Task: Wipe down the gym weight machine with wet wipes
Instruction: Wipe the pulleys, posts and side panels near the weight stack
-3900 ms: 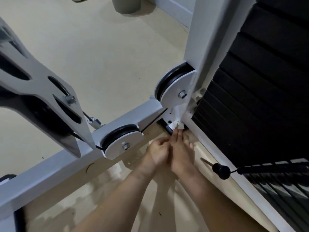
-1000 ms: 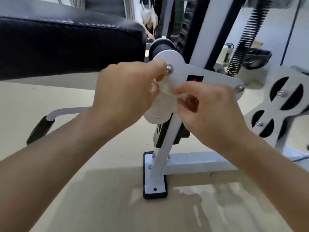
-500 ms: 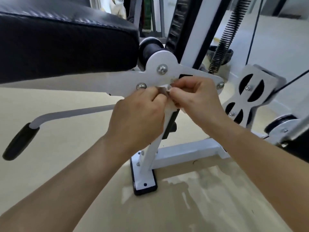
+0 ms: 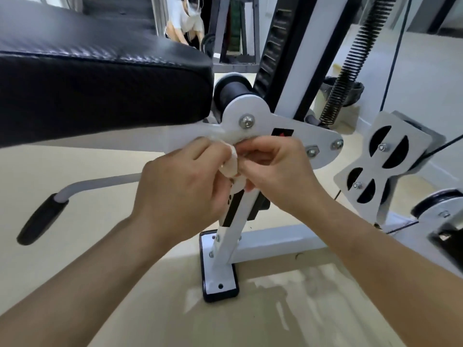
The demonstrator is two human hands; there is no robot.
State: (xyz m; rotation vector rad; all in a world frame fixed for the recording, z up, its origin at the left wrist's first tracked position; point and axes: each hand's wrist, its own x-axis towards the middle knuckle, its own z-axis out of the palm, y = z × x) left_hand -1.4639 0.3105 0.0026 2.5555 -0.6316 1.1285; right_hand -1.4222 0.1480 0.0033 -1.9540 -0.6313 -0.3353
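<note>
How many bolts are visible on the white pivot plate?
3: a large bolt near the plate's rounded top, a hex bolt and a round bolt at its right end. The left hand and right hand cover part, so more may be hidden.

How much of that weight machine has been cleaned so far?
Done: hard to say; no surface plainly looks wiped. In hand: the left hand and right hand both pinch a wet wipe, bunched in front of the white pivot plate below the seat pad. Left, as far as shows: the seat pad, the lever handle, the pulley bracket and the base foot.
</note>
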